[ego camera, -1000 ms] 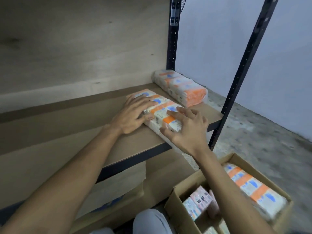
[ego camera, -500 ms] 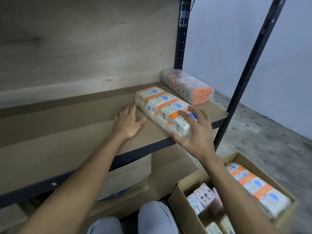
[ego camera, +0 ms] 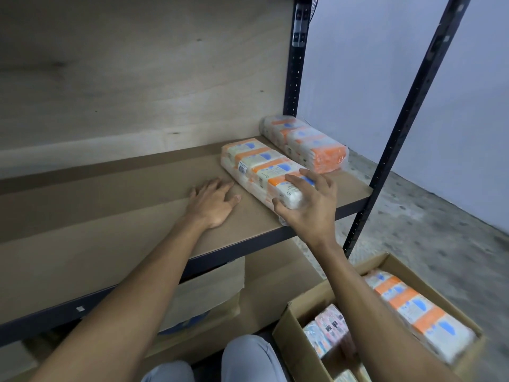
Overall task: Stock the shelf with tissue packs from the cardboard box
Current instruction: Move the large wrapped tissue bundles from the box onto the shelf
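Here the right hand [ego camera: 309, 206] hides the tissue pack's [ego camera: 259, 168] near end.

Stockroom or storage area, not a retail floor. Boltless metal rack [ego camera: 294, 78] with perforated black uprights and bare board shelf [ego camera: 110, 216], rough concrete floor [ego camera: 427, 230], plain painted wall [ego camera: 371, 64]. Bulk-wrapped tissue packs [ego camera: 303, 139] on the shelf, more in an open cardboard box [ego camera: 292, 326] on the floor.

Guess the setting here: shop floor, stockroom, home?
Likely a stockroom or storage area. Bare metal-post shelving with plain wooden boards, a rough concrete floor, and an open cardboard box of wrapped tissue packs being shelved. No shop signage visible.
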Demonstrator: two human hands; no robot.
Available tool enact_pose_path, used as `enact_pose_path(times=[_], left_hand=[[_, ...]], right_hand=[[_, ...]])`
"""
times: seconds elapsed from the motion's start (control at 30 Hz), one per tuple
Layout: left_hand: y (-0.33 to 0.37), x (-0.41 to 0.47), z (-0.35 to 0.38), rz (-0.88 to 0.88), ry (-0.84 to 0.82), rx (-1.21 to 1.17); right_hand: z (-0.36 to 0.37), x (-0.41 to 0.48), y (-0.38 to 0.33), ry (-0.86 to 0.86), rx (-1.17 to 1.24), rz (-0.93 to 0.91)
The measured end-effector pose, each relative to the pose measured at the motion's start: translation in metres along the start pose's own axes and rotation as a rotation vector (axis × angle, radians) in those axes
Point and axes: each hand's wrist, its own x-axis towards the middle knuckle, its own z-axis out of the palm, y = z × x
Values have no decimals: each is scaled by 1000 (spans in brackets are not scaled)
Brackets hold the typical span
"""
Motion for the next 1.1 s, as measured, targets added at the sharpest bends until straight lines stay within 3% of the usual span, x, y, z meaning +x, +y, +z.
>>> enact_pose_path(times=[0.53,1.1], left_hand=[[15,29,4,28,-18,-32],[49,82,20,65,-34,-110]], right_hand=[[-17,61,6,242,97,-43],[-1,143,84,263,30,36]])
